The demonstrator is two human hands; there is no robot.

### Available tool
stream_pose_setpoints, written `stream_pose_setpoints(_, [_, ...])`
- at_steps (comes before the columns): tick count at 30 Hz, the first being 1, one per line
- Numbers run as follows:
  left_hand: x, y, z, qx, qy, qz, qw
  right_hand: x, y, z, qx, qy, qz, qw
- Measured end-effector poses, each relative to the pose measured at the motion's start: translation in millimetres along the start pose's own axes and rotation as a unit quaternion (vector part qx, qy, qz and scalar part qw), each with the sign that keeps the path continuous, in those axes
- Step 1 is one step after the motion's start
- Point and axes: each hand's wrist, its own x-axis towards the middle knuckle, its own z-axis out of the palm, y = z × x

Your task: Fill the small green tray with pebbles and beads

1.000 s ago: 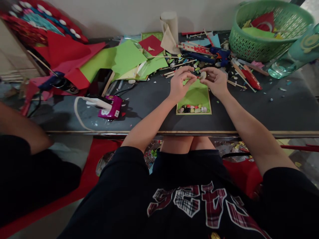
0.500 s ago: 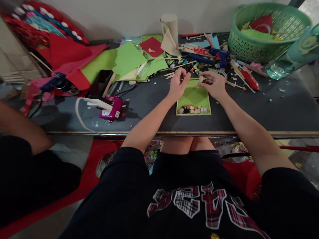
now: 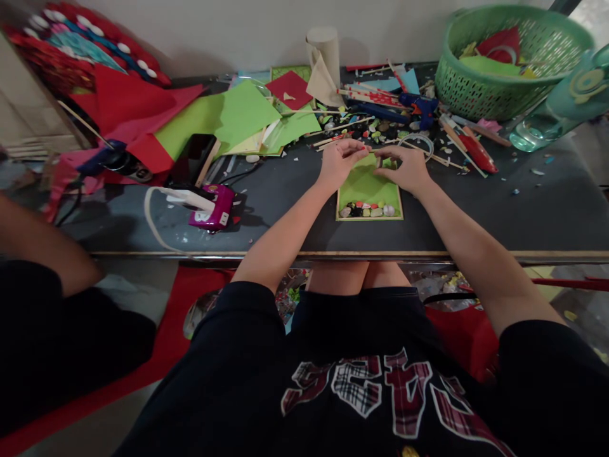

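A green panel (image 3: 368,185) with a thin pale frame lies on the dark table, and a row of painted pebbles (image 3: 366,209) runs along its near edge. Over the panel's far left part, my left hand (image 3: 340,164) pinches a small red piece (image 3: 365,148) between thumb and fingertips. Across from it, my right hand (image 3: 406,167) holds a small pale stone (image 3: 380,162) at its fingertips, above the far right part. The two hands are close together but apart. The panel's far corners are partly hidden by them.
Loose pebbles, sticks and a blue glue gun (image 3: 422,108) lie behind the hands, with a tape roll (image 3: 431,145) at right. A green basket (image 3: 476,95) and bottle (image 3: 547,114) stand back right. At left are a purple power adapter (image 3: 221,204), a phone (image 3: 194,155) and another person's arm (image 3: 42,244).
My left hand has shifted slightly down and turned its fingertips rightward with the red piece. My right hand has lowered a little and moved left, and its stone is now tilted differently.
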Motion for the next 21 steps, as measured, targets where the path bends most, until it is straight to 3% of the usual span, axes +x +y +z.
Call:
stream_pose_setpoints(5, [-0.1,5.4,-2.3,0.032,-0.013,-0.007,0.999,0.9,-8.3,0.2,-0.041,-0.056,-0.025,0.997])
stream_pose_setpoints(12, [-1.4,7.3,-4.5,0.128,-0.043,0.050,0.990,-0.1,-16.8,3.3,0.071,0.045,0.000,0.996])
stream_pose_setpoints(21, [-5.1,15.1,-2.4,0.247,-0.041,0.148,0.957,7.1,4.1,10.5,0.162,0.105,0.067,0.979])
